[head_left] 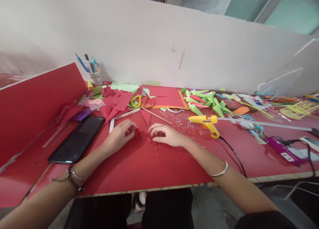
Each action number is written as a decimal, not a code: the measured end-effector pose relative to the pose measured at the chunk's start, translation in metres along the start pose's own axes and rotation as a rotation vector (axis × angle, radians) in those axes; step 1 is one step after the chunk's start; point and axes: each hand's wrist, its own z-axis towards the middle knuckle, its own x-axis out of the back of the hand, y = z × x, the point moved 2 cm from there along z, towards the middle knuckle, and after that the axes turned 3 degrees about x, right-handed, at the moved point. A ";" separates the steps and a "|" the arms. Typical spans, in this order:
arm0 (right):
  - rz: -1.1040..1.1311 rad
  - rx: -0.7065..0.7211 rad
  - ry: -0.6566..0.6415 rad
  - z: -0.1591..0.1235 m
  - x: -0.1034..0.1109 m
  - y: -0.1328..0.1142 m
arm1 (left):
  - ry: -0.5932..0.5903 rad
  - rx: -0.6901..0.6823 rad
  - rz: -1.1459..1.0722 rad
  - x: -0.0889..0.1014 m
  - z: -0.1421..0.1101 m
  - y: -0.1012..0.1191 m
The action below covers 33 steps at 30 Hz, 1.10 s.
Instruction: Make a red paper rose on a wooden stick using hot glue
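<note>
Both my hands rest on the red table (pixel 154 169) near its middle. My left hand (pixel 122 133) is curled, its fingertips pinching a small red paper piece (pixel 138 134). My right hand (pixel 165 134) is curled too, fingers closed around a small rolled red paper strip (pixel 150 138). The two paper pieces lie a few centimetres apart between my hands. A wooden skewer (pixel 157 116) lies just beyond them.
A black phone (pixel 77 139) lies left. Red and green paper scraps (pixel 117 101), scissors (pixel 142 101), a pen cup (pixel 94 77) sit behind. A yellow glue gun (pixel 206 122) with its cord, green paper cones (pixel 206 101) and a purple device (pixel 284 151) lie right. A red divider (pixel 35 103) stands left.
</note>
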 end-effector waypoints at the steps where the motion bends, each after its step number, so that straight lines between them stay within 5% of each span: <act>1: 0.008 -0.003 0.008 -0.001 0.000 0.001 | -0.022 -0.013 -0.007 -0.002 0.003 0.002; 10: -0.102 -0.077 0.045 -0.011 0.003 0.010 | -0.135 -0.025 -0.038 -0.012 0.014 0.005; 18: -0.079 -0.036 0.013 -0.004 -0.004 0.005 | -0.120 0.057 -0.021 -0.014 0.010 0.004; 33: -0.071 -0.108 0.151 -0.005 -0.008 -0.001 | -0.133 0.058 -0.022 -0.014 0.010 0.009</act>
